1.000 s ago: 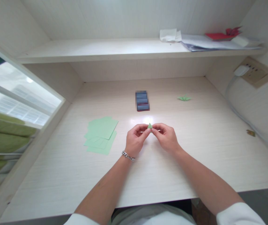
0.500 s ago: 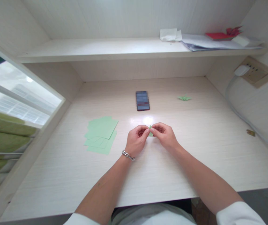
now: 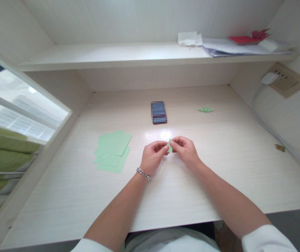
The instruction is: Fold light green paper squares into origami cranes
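A small folded piece of green paper (image 3: 169, 146) is pinched between my two hands, just above the desk. My left hand (image 3: 154, 154) grips its left side between thumb and fingers; a chain bracelet is on that wrist. On the other side, my right hand (image 3: 185, 149) is closed on the paper's right edge. The fingers cover part of the paper, so its full shape is hidden. Left of my hands lies a loose stack of green paper sheets (image 3: 114, 143). A small green folded paper crane (image 3: 205, 110) rests at the back right.
A phone (image 3: 159, 112) with a blurred screen lies beyond my hands. Papers and a red folded piece (image 3: 260, 34) sit on the shelf (image 3: 108, 54) above. At right, a cable (image 3: 265, 127) runs from the wall socket (image 3: 287, 82) past a small brown scrap (image 3: 280, 148).
The folded paper has turned slightly, so more of its green face shows between my fingers. Both hands stay in nearly the same place. The whole view has shifted very slightly.
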A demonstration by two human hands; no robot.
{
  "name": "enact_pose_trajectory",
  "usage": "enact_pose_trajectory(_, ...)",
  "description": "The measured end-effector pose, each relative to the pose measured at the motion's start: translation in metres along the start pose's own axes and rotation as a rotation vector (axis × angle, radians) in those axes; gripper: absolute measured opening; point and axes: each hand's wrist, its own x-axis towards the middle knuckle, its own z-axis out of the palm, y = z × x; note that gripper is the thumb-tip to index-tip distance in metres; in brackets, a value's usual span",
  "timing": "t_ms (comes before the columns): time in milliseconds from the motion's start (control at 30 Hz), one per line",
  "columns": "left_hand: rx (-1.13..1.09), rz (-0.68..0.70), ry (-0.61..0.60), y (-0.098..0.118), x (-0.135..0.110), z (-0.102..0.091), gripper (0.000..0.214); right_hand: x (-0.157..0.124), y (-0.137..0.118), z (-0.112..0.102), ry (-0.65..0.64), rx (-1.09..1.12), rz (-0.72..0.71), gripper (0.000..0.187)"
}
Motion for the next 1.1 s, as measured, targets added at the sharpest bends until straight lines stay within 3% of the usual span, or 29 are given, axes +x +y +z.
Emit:
enact_pose_trajectory(133,0.053,-0.007,0.002,0.000,0.000,-0.001,0.027,0.001,0.001,-0.002,-0.032,-0.024,0.046,0.025)
enact_pose_trajectory(433,0.008,-0.072,-0.032,0.003,-0.002,0.003,0.033,0.002,0.000,-0.005,0.023,-0.243,-0.104,0.022)
enact_pose_trajectory(733,0.034,-0.044,-0.034,-0.001,0.001,-0.001,0.031,0.004,0.003,-0.006,-0.046,-0.122,-0.018,0.026)
enact_pose_trajectory(1100,-0.311,-0.189,-0.099,0.007,-0.001,-0.004,0.026,0.000,-0.008,-0.005,-0.164,0.018,0.005,0.031)
